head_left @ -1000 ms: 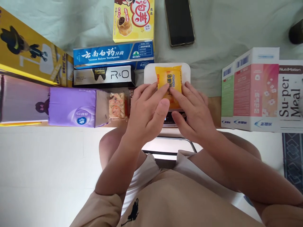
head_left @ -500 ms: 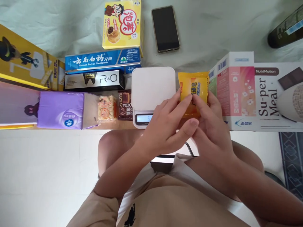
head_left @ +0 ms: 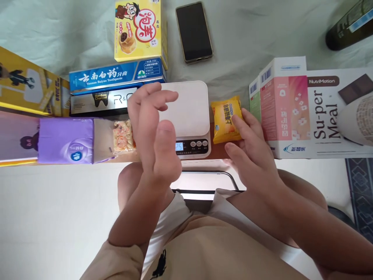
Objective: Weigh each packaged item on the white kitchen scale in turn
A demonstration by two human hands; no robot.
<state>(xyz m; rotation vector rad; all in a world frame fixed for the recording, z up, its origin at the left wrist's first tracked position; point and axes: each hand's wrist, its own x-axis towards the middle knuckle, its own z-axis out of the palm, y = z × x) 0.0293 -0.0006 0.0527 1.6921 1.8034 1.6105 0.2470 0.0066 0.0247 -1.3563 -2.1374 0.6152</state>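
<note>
Head view, item one: yellow soap packet (head_left: 227, 120) lying at the table's (head_left: 233, 152) near edge, between the white scale (head_left: 186, 112) and the pink box (head_left: 284, 105); my right hand (head_left: 250, 155) rests fingertips on it, fingers loosely spread, not pinching. Item two: my left hand (head_left: 154, 132), open and empty, hovers above the scale's left side beside the biscuit packet (head_left: 124, 136); I judge the soap set aside, and the next move calls for choosing another item.

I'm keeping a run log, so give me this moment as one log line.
left hand: open, raised beside scale | right hand: fingertips on yellow soap packet | packet: on table, right of scale | scale platform: bare
</note>
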